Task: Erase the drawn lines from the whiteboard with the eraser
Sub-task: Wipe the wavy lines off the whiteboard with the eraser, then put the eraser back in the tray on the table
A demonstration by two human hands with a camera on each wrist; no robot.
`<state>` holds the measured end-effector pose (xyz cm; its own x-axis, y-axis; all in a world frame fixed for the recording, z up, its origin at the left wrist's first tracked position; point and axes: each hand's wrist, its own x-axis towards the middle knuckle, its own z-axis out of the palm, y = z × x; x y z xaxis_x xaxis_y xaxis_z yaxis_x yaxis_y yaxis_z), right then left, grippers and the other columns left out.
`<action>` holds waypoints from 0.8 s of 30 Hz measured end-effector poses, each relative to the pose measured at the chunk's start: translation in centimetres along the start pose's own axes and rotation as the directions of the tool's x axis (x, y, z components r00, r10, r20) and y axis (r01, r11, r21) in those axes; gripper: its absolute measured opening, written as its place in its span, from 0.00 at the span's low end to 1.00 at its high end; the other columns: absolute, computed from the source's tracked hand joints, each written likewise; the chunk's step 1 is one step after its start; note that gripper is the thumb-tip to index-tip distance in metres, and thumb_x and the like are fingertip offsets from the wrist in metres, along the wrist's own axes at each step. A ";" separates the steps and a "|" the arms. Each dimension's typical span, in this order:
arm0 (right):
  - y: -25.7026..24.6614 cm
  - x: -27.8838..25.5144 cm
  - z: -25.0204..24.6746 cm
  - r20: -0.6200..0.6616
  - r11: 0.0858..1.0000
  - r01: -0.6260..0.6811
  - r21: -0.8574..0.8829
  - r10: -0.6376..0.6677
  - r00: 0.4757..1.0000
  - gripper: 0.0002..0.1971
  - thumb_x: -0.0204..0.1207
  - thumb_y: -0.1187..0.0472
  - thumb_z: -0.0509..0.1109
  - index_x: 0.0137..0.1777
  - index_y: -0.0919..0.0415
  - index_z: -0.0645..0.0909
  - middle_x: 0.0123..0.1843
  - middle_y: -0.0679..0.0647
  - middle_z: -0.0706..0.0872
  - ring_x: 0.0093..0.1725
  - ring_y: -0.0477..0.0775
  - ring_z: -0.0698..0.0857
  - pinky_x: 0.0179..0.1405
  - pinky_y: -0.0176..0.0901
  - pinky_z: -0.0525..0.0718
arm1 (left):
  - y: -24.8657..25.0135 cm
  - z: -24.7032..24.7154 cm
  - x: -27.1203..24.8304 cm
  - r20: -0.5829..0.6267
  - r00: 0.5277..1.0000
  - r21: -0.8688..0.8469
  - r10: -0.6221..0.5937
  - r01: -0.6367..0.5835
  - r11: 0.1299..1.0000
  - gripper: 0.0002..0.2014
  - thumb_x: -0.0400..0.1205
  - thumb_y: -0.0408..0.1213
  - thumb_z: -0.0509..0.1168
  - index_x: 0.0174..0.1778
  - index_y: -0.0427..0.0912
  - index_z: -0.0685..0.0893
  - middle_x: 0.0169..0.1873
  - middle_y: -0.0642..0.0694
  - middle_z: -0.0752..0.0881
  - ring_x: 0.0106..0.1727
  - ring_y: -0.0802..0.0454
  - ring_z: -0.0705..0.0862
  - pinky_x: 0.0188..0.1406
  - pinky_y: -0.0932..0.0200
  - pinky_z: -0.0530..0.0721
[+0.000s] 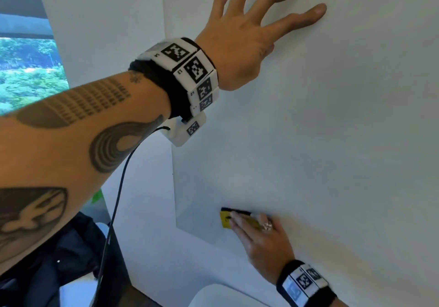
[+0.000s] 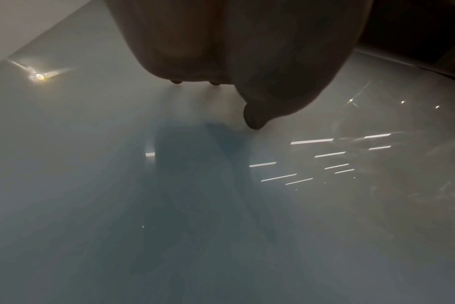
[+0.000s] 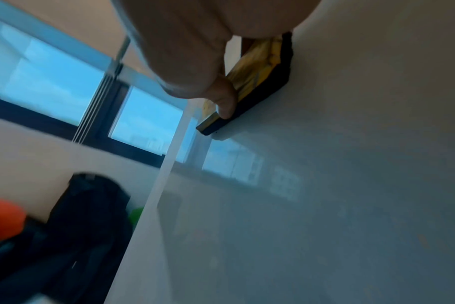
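Right hand (image 1: pixel 262 240) grip is holding the yellow-and-black eraser (image 1: pixel 225 218), pressing it flat against the whiteboard (image 1: pixel 332 140) near its lower left corner. Left hand (image 1: pixel 247 33) is bracing fingertips higher up, grip wide, holding nothing.

An office or meeting room seems likely: a large glossy white wall-mounted whiteboard (image 1: pixel 332 140) is mirroring rows of strip ceiling lights (image 2: pixel 312 141), and a dark-framed window (image 3: pixel 52 82) is showing green trees (image 1: pixel 28 69) outside.
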<state>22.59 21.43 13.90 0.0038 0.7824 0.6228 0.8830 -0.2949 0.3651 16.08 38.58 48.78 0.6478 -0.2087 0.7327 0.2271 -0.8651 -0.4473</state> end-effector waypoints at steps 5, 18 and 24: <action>-4.2 6.2 3.9 0.015 0.993 -0.073 0.092 0.072 0.997 0.22 0.77 0.68 0.63 0.69 0.58 0.87 0.72 0.49 0.86 0.51 0.62 0.80 0.48 0.52 0.77 | -0.2 -0.6 0.0 0.011 1.000 -0.026 0.008 -0.008 1.000 0.33 0.88 0.39 0.53 0.86 0.69 0.50 0.86 0.52 0.55 0.83 0.38 0.59 0.77 0.38 0.61; -5.3 -7.9 3.5 0.383 0.943 -0.255 0.216 0.158 0.910 0.25 0.56 0.60 0.72 0.56 0.45 0.86 0.67 0.46 0.85 0.44 0.60 0.81 0.40 0.51 0.72 | 0.8 0.0 -0.2 -0.002 0.999 -0.121 -0.052 0.052 0.991 0.30 0.87 0.43 0.51 0.85 0.69 0.55 0.85 0.53 0.58 0.83 0.39 0.59 0.79 0.36 0.60; -3.9 -12.2 -2.3 0.621 0.675 -0.680 0.288 0.409 0.668 0.35 0.68 0.50 0.80 0.78 0.40 0.77 0.77 0.32 0.72 0.60 0.47 0.68 0.62 0.42 0.69 | 3.3 -2.5 -1.5 -0.015 0.993 -0.250 -0.117 0.109 0.962 0.25 0.88 0.47 0.50 0.83 0.63 0.65 0.80 0.52 0.67 0.79 0.42 0.66 0.75 0.37 0.67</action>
<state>18.03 11.76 6.48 0.6552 0.7431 0.1358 0.7280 -0.5732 -0.3762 14.06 34.87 47.48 0.6056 -0.1135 0.7876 0.1071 -0.9691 -0.2220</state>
